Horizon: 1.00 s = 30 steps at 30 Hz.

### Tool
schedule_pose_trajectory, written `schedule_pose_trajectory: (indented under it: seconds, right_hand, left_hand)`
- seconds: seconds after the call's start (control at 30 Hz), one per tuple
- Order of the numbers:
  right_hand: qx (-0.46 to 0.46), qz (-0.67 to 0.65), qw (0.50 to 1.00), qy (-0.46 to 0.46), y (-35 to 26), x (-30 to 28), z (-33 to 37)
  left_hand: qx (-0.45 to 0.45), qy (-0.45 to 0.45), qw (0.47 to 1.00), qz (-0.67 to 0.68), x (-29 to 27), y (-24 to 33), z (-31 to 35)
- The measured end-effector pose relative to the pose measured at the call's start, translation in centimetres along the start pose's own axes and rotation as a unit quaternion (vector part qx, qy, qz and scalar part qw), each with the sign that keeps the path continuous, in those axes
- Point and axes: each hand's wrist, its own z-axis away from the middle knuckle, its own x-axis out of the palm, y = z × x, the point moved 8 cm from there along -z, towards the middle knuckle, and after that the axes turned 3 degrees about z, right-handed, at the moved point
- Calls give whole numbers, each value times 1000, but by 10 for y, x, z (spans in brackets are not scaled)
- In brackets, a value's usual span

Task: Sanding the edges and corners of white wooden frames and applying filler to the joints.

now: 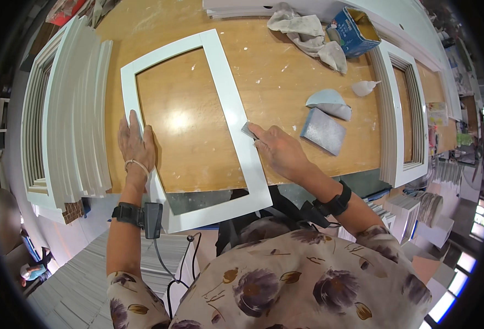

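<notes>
A white rectangular frame [234, 112] with an open middle lies on the wooden worktable, its near end jutting past the table's front edge. My left hand [136, 147] rests on the frame's left rail with the fingers stretched out and the thumb apart, holding nothing else. Against the outer edge of the right rail, my right hand [280, 152] pinches a small grey piece of sandpaper [247, 130]. Right of that hand lie a grey sanding pad [323, 131] and a folded, curved sheet of sandpaper [329, 103], the two touching.
Stacked white frames stand at the left [80, 109] and right [403, 109] of the worktable [275, 71]. Toward the back are a crumpled rag [308, 35], a blue open-topped container [354, 33] and a small white squeeze bottle [365, 88]. A cable [168, 266] hangs near my left forearm.
</notes>
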Motion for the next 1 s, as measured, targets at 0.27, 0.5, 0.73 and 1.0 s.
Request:
schedule_pose_trajectory:
  seconds: [0.27, 0.5, 0.73, 1.0]
  right_hand:
    - [4, 92, 996, 20, 6, -14, 18]
    - [-13, 168, 978, -126, -27, -13, -28]
    - [-25, 196, 969, -152, -31, 3, 19]
    - [7, 178, 975, -135, -37, 8, 93]
  left_hand:
    - [-11, -6, 1000, -12, -3, 3, 0]
    - [-3, -5, 1000, -12, -2, 3, 1]
    - [-17, -8, 1000, -19, -2, 2, 1]
    - [-9, -8, 1000, -21, -2, 2, 0]
